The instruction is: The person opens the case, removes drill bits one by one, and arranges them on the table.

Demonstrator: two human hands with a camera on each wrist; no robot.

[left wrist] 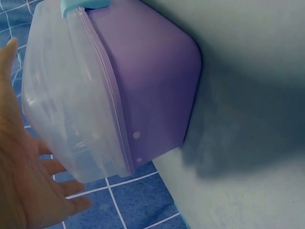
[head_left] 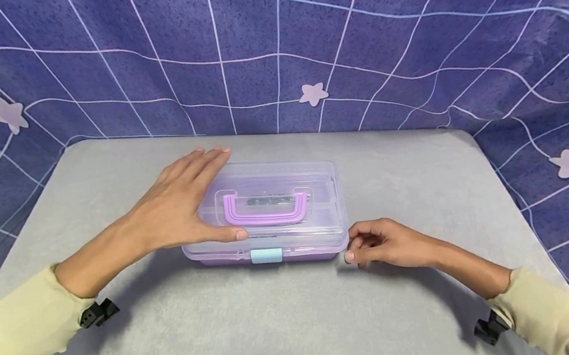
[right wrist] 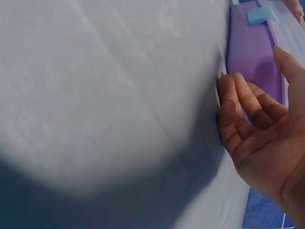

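A storage box [head_left: 321,205] with a translucent lid, a purple base and a pink-purple carry handle [head_left: 268,219] sits on the table, its lid down. At its front is a light blue latch [head_left: 266,256]. My left hand [head_left: 174,205] spreads over the box's left end, thumb along the front of the lid and fingers toward the back; in the left wrist view its fingers [left wrist: 52,167] lie beside the clear lid. My right hand [head_left: 386,243] is at the front right corner, its loosely bent fingers [right wrist: 248,100] close against the purple base [right wrist: 248,43] and near the tabletop.
The box stands around the middle of a grey cloth-covered table [head_left: 285,335]. Behind and at both sides hangs a blue-purple curtain [head_left: 241,26] with grid lines and stars. Small dark silvery items [head_left: 271,200] show through the lid beneath the handle.
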